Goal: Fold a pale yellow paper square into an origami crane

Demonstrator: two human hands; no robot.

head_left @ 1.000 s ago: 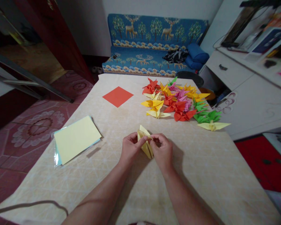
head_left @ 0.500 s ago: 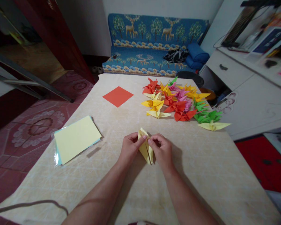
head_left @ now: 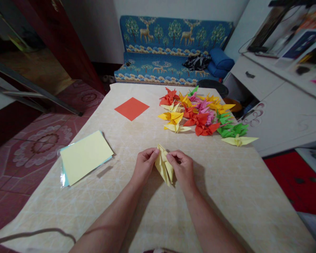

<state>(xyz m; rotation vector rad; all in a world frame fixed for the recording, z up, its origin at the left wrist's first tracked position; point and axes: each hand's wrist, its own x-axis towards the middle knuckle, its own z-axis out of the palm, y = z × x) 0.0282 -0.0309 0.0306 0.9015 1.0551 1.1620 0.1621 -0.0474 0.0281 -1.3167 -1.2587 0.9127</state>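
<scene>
Left grip: my left hand [head_left: 144,164] is closed on the left edge of the folded yellow paper [head_left: 164,167], thumb against fingertips.
Right grip: my right hand [head_left: 183,168] pinches the paper's right flap the same way, fingers curled over its top.
Held thing: the folded yellow paper stands narrow and nearly upright between both hands, low over the bench [head_left: 226,196]. I cannot tell whether its bottom tip touches.
Why held so: I judge that a pinch from each side keeps the layers from springing apart and leaves the middle crease in my sight.
Paper stack [head_left: 85,156]: lies flat, well to the left of the folded yellow paper, in a clear sleeve, likely within easy reach.
Red square [head_left: 132,108]: a single flat sheet beyond the folded yellow paper, to its far left.
Crane heap [head_left: 200,116]: many coloured folded cranes lie beyond the folded yellow paper and to its right, apart from my hands.
Pale crane [head_left: 239,140]: lies alone on the side of the heap nearer the folded yellow paper.
Sofa [head_left: 173,45]: far beyond it, past the bench end.
</scene>
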